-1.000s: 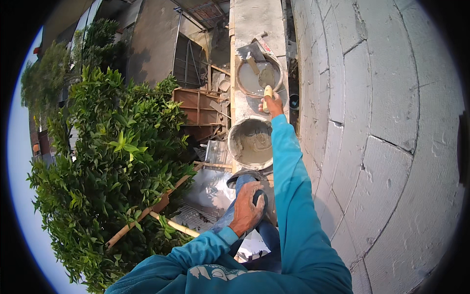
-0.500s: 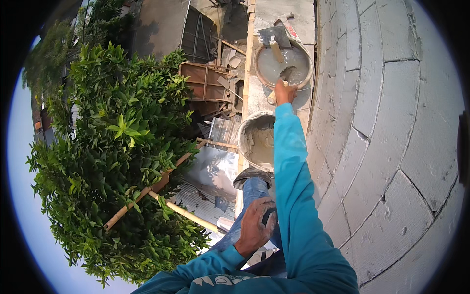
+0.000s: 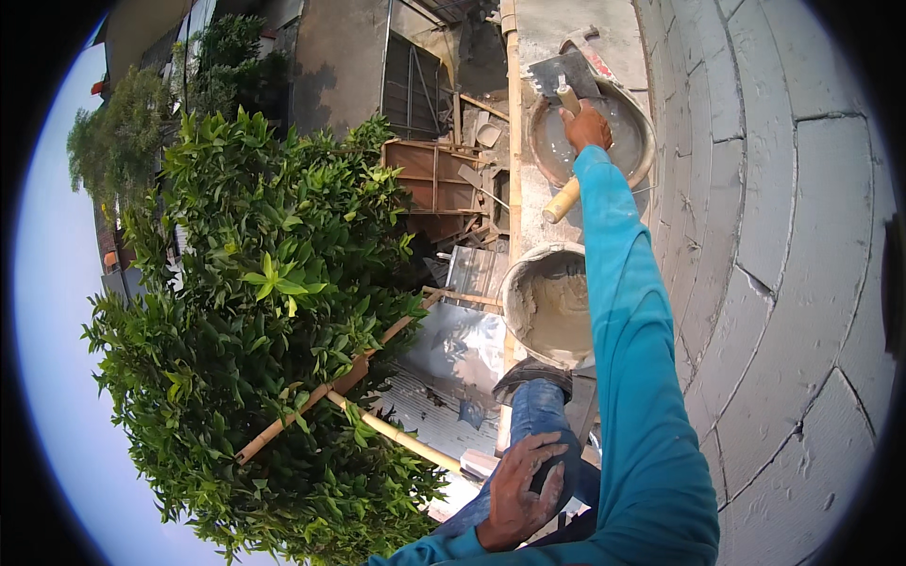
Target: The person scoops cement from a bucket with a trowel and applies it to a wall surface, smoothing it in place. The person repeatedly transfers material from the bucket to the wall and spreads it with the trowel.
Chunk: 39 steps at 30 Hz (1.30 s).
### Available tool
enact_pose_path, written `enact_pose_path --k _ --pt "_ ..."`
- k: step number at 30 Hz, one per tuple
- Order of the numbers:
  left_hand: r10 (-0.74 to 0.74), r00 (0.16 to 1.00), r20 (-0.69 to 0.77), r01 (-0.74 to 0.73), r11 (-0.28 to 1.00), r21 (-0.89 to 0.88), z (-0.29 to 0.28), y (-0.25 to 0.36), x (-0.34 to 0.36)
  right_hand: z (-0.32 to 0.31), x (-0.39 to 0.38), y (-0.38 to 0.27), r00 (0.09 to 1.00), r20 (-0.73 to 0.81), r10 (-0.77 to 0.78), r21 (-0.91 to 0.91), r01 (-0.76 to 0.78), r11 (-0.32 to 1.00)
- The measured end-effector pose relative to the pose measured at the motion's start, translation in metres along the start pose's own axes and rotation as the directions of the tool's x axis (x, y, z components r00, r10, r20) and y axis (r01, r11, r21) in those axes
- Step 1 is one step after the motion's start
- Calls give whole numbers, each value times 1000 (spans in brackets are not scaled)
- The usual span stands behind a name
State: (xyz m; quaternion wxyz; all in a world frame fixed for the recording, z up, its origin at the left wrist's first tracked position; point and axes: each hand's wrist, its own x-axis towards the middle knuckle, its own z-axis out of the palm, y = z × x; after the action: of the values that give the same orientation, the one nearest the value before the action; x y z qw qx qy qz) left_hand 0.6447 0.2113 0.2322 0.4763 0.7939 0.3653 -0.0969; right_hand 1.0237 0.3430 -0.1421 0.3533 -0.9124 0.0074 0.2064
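Note:
My right hand [image 3: 587, 127] is closed round the lower end of the pale handle of a trowel [image 3: 568, 68] with a flat dark blade. That trowel lies across the far rim of a bucket [image 3: 645, 160] holding grey watery liquid. A second tool's thick pale handle [image 3: 562, 201] sticks out over the near rim, beside my wrist; its other end is hidden. My left hand [image 3: 524, 491] rests on my bent leg, fingers spread and empty. Nearer to me stands another bucket [image 3: 514, 283], its inner wall coated with wet mortar.
A hammer [image 3: 596, 58] with a red part lies beyond the far bucket. Pale block wall [image 3: 783, 236] rises close on my right. Bamboo poles [image 3: 514, 123] edge the narrow platform on the left. Past them are a leafy tree [image 3: 255, 311] and metal sheets [image 3: 453, 344] lower down.
My right hand has let go of the thick handle at the near rim and moved forward to the trowel. The view has shifted, while my left hand stays on my leg.

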Motion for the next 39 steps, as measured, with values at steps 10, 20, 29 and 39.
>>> enact_pose_path --k 10,20,29,39 --pt "118 988 95 -127 988 91 12 -16 -11 -146 -149 -15 956 210 -203 963 -166 213" --pt "108 974 197 -97 993 -65 33 -22 -8 -303 -423 62 836 -102 -539 -198 514 835" --pt "-252 648 719 678 622 -393 -13 132 -18 -406 -568 -7 871 -259 -418 -211 371 904" --pt "498 747 441 -147 771 -620 -75 321 -34 -489 -639 -69 976 -39 214 678 -131 723"
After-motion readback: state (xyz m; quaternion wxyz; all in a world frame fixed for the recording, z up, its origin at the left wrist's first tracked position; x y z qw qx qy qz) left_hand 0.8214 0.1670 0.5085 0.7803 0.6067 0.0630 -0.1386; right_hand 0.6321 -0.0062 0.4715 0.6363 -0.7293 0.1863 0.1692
